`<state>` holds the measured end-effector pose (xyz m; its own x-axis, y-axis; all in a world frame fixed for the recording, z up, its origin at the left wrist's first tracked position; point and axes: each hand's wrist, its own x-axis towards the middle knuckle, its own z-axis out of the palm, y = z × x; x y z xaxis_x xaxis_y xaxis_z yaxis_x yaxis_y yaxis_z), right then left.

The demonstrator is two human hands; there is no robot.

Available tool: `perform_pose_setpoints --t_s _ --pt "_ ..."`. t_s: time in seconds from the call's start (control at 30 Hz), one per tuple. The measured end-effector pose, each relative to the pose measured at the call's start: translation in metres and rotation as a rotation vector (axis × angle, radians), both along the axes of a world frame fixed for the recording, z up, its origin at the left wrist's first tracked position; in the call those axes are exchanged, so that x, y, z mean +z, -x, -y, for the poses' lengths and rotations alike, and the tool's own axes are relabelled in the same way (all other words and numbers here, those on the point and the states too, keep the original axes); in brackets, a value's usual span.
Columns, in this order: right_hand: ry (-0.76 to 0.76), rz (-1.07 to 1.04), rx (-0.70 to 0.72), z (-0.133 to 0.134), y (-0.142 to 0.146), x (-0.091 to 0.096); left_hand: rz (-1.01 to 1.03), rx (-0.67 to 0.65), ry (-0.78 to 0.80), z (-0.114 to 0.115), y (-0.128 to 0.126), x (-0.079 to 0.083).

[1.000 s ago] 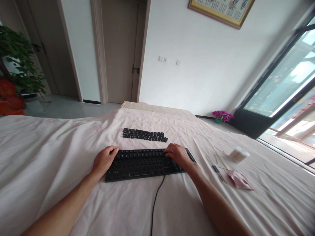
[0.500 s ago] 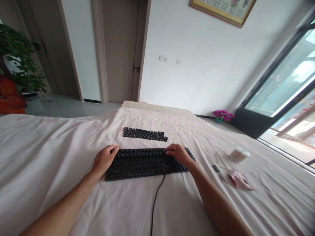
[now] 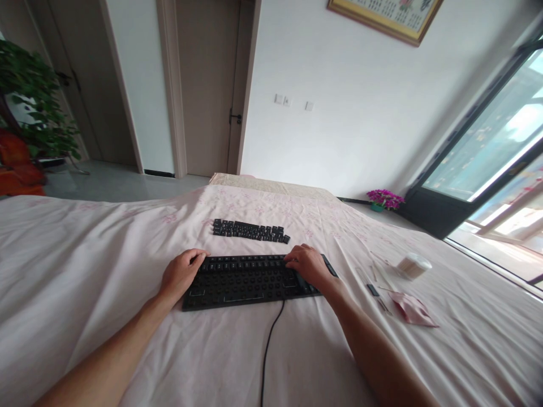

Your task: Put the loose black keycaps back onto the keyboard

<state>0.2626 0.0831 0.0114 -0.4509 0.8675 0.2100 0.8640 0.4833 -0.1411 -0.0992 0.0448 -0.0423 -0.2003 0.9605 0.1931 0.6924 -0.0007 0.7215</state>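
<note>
Over the last second almost nothing changes: both hands stay at the keyboard (image 3: 246, 285), and only the right hand (image 3: 309, 264) shifts its fingers slightly. No key appears to have been added or taken off, so this looks like a moment of steadying or small finger work rather than of carrying anything.

The hands are well apart. The left hand (image 3: 182, 272) is bent against the far left corner of the keyboard, its thumb and forefinger close together there; I cannot tell how firmly it grips. The right hand lies over the far right part, fingertips down at the far rows; whether they pinch anything is hidden.

The keyboard lies flat on the sheet (image 3: 203, 362) between the two arms, slightly askew. It is black and only partly covered: the far rows carry keys, while the nearer rows show bare dark posts, with thin pale outlines at left, middle and right. The right hand hides some of its right end. A cable (image 3: 268, 350) runs from its near edge toward the near side.

Just beyond the keyboard, and apart from it, loose keys (image 3: 250, 230) lie in close rows, a long one among them. To the right are a tub (image 3: 413, 265) and a pink cloth (image 3: 412, 309).
</note>
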Motion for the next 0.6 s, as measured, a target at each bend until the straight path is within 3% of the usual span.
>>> perform_pose_setpoints --t_s 0.6 --pt "-0.067 0.14 0.063 0.0049 0.0081 0.0073 0.019 -0.005 -0.002 0.0009 -0.0004 0.0002"
